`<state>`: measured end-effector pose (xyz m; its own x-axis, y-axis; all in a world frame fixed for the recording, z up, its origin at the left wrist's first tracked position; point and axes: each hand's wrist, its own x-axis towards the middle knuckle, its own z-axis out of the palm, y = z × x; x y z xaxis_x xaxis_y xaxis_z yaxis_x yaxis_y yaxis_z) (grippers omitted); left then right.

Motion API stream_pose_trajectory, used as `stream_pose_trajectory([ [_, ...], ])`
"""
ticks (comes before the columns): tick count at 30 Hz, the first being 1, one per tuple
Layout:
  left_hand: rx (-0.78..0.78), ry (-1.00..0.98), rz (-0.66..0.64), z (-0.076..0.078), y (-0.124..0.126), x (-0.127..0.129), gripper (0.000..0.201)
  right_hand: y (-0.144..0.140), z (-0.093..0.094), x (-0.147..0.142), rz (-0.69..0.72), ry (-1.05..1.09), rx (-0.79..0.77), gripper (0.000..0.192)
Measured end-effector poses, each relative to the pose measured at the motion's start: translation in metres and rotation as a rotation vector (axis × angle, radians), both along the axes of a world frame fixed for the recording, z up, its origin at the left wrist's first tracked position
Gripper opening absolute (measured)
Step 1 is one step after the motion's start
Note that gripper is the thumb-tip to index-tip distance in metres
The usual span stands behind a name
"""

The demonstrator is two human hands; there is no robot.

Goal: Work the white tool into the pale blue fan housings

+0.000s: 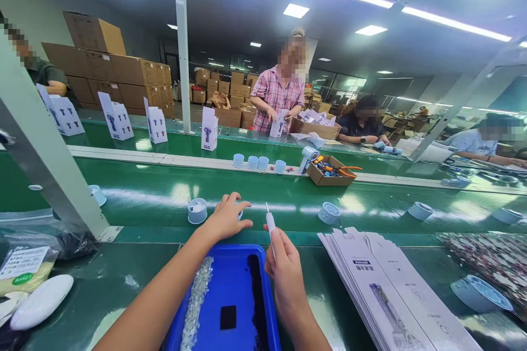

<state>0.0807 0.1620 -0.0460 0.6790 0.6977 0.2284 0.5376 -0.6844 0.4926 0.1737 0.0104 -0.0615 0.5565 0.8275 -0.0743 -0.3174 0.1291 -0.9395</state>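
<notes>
Holding a small white pen-like tool (270,225) upright, right hand (284,271) closed around it, tip up. Just below those fingers, a blue tray (239,307) with tiny clear bits. Reaching past the tray, left hand (226,218) spread wide, fingertips touching a small blue cap (239,214) on the green belt (164,197). Best pinching gently, keeping the tool steady. Beside, another round cap (197,210).
</notes>
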Motion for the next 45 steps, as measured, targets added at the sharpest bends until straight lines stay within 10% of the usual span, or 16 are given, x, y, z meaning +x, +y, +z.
stream_pose_trajectory([
  [6, 0.025, -0.16, 0.131, 0.02, 0.027, -0.018, 0.013, 0.002, -0.006, -0.001, 0.036, -0.118, -0.049, 0.059],
  [14, -0.011, -0.281, 0.318, 0.026, 0.046, -0.042, 0.026, -0.006, -0.008, -0.019, 0.114, -0.264, 0.005, 0.032],
  [32, -0.031, -0.217, 0.288, 0.001, 0.039, -0.029, 0.016, -0.005, -0.021, -0.027, 0.183, -0.411, 0.038, 0.027],
  [45, -0.292, -0.096, 0.043, -0.014, 0.044, -0.034, 0.02, -0.004, -0.022, -0.027, 0.206, -0.458, 0.015, 0.027],
])
